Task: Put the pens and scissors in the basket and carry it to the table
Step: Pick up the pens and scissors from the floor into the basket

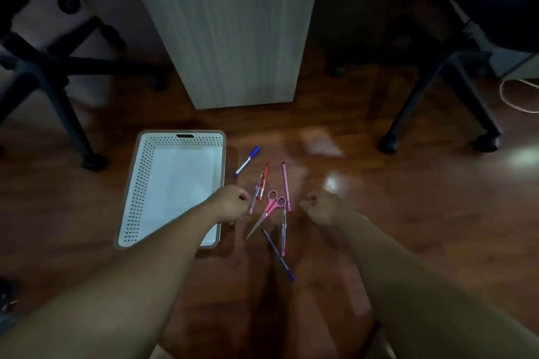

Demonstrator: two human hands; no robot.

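Observation:
A white perforated basket (140,183) lies empty on the wooden floor at the left. Right of it are several pens: a blue marker (247,161), a red pen (263,182), a pink pen (285,185), a dark blue pen (278,255) and a pink-clear pen (283,233). Pink-handled scissors (267,213) lie among them. My left hand (230,202) hovers with curled fingers beside the basket's right rim, just left of the pens. My right hand (323,208) hovers curled to the right of the pens. Neither hand holds anything.
A pale wood-grain panel (227,32) stands behind the pens. Black office chair bases with castors stand at the left (58,67) and right (437,102). A white cable (516,96) loops at the far right.

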